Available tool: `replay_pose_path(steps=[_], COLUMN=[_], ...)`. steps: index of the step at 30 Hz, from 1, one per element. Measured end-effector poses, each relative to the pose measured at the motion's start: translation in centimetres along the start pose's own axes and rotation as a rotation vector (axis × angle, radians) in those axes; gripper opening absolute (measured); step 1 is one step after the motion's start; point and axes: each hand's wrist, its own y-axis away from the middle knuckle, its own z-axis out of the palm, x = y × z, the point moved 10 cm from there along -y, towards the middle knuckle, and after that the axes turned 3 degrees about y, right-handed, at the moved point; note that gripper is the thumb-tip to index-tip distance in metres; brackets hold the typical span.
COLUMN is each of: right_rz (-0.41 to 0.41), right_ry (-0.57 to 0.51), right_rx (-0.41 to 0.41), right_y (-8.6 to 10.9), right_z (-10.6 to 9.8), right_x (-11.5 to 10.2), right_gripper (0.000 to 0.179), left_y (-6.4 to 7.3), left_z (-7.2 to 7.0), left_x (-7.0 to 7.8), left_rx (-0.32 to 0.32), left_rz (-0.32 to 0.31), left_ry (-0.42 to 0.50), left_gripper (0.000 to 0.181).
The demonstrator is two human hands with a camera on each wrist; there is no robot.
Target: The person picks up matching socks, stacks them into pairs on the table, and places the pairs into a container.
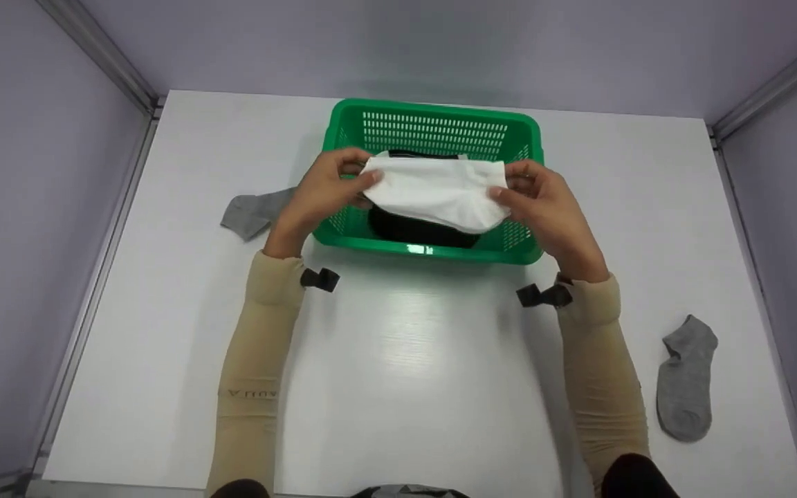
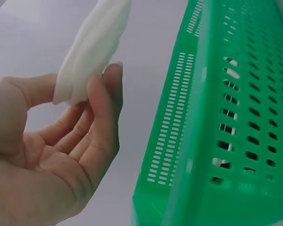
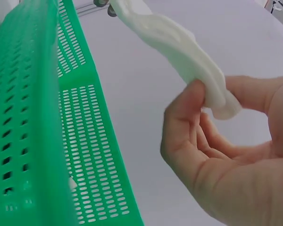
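Observation:
A white sock (image 1: 440, 190) is held out flat and sideways above a green basket (image 1: 433, 254). My left hand (image 1: 329, 183) pinches its left end between thumb and fingers. At the other end my right hand (image 1: 540, 200) pinches the fabric the same way. The left wrist view shows the sock's edge (image 2: 92, 52) between the thumb and fingertips, beside the basket wall. In the right wrist view the sock (image 3: 179, 52) hangs from the right fingers, with the basket to the left. Black items (image 1: 419, 228) lie inside the basket, partly hidden by the sock.
A grey sock (image 1: 250, 213) lies left of the basket, partly behind the left wrist. Another grey sock (image 1: 687, 380) lies on the right side of the white table (image 1: 405, 387). Pale panels (image 1: 267, 48) enclose the table at the back and sides.

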Motion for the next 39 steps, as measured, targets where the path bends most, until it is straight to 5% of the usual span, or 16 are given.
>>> replay_pose_path(steps=[7, 16, 22, 26, 28, 31, 35, 39], right_rz=[-0.109, -0.085, 0.002, 0.097, 0.141, 0.206, 0.278, 0.291], right_ry=[-0.133, -0.063, -0.199, -0.290, -0.262, -0.154, 0.021, 0.157], right_rx=[0.073, 0.017, 0.056, 0.076, 0.054, -0.008, -0.047, 0.014], right_y=[-2.9, -6.5, -9.2, -10.9, -11.4, -11.9, -12.2, -12.7], right_z=[-1.1, -0.1, -0.3, 0.2, 0.9, 2.1, 3.2, 3.0], right_x=[-3.0, -2.7, -0.8, 0.9, 1.8, 2.9, 4.1, 4.4], right_gripper=[0.039, 0.036, 0.035, 0.031, 0.029, 0.032, 0.032, 0.023], left_y=[-3.0, -5.7, -7.6, -8.8, -9.1, -9.3, -9.8, -10.4], left_z=[-1.4, -4.6, -3.5, -2.1, -1.6, -1.3, -1.4, -1.8], left_x=[1.6, 1.7, 1.2, 0.5, -0.1, -1.4, -3.5, -5.0], left_rx=[0.027, 0.139, 0.212, 0.226, 0.228, 0.226, 0.230, 0.242], left_rz=[0.024, 0.036, -0.069, -0.159, -0.202, -0.262, -0.292, -0.287], left_ry=[-0.027, -0.064, 0.080, 0.039, -0.011, -0.120, -0.234, -0.288], left_gripper=[0.038, 0.036, 0.049, 0.049, 0.048, 0.020, 0.043, 0.045])
